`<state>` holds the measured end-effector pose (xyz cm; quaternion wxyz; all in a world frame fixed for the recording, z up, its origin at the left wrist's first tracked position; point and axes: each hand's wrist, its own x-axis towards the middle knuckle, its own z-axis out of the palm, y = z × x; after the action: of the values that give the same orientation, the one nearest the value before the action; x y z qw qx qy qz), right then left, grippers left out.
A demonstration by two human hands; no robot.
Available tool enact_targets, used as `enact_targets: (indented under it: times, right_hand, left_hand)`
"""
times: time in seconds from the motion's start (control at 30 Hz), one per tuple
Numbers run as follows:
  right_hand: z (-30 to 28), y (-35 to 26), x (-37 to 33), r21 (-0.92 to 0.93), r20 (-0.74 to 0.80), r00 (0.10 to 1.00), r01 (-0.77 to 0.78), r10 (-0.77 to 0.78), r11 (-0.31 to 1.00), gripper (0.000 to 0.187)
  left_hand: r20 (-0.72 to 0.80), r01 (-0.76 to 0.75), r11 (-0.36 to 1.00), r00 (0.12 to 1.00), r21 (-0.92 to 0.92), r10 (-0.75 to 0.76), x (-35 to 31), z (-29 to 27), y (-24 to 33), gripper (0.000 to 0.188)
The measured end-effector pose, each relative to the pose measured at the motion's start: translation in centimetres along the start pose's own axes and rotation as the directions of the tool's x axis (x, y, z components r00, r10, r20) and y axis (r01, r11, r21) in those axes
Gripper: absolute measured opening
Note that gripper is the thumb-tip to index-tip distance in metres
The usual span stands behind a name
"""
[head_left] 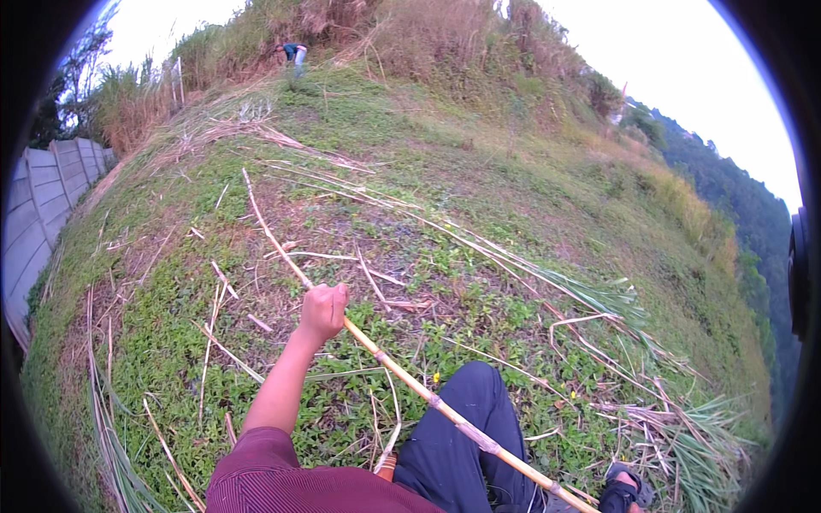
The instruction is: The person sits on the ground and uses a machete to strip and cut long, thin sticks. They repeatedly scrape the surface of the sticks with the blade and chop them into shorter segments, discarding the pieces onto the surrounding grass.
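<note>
Left hand [323,313] clenched round long yellow jointed cane [406,377]; right hand out of view, state unknown — a slackened one-handed grip could roll cane against dark-blue cloth trousers [481,400].

a grey wall [43,201] (panelled) borders the slope [479,179].
</note>
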<state>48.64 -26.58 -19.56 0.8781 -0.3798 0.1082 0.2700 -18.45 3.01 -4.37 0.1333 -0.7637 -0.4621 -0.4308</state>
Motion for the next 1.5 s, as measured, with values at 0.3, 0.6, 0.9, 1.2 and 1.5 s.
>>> enact_targets:
  times: [0.3, 0.6, 0.9, 1.2, 1.5]
  right_hand:
    - [10.1, 0.2, -5.1, -0.148, 0.203, 0.979, 0.069, -0.038, 0.986, 0.036]
    - [16.1, 4.6, -11.3, -0.253, 0.342, 0.936, 0.182, -0.088, 0.95, 0.036]
    - [19.6, 5.3, -2.7, -0.202, 0.371, 0.871, -0.262, 0.322, 0.944, 0.036]
    - [15.7, 15.3, -0.7, -0.522, 0.126, 0.894, -0.309, 0.43, 0.795, 0.03]
    - [1.1, 9.5, 10.9, -0.161, -0.065, 0.982, -0.183, 0.175, 0.97, 0.019]
  left_hand:
    - [-0.247, 0.2, 0.977, 0.953, 0.075, -0.176, -7.3, -10.8, -4.8, 0.041]
    - [-0.418, 0.369, 0.914, 0.866, 0.168, -0.273, -12.4, -18.3, -5.3, 0.043]
    - [-0.455, 0.319, 0.895, 0.877, 0.312, -0.154, -9.4, -23.5, -6.3, 0.042]
    - [-0.204, 0.27, 0.731, 0.962, 0.627, -0.181, -3.6, -20.6, -13.6, 0.042]
    - [0.117, 0.21, 0.651, 0.9, 0.73, -0.421, -1.7, -5.3, -15.3, 0.024]
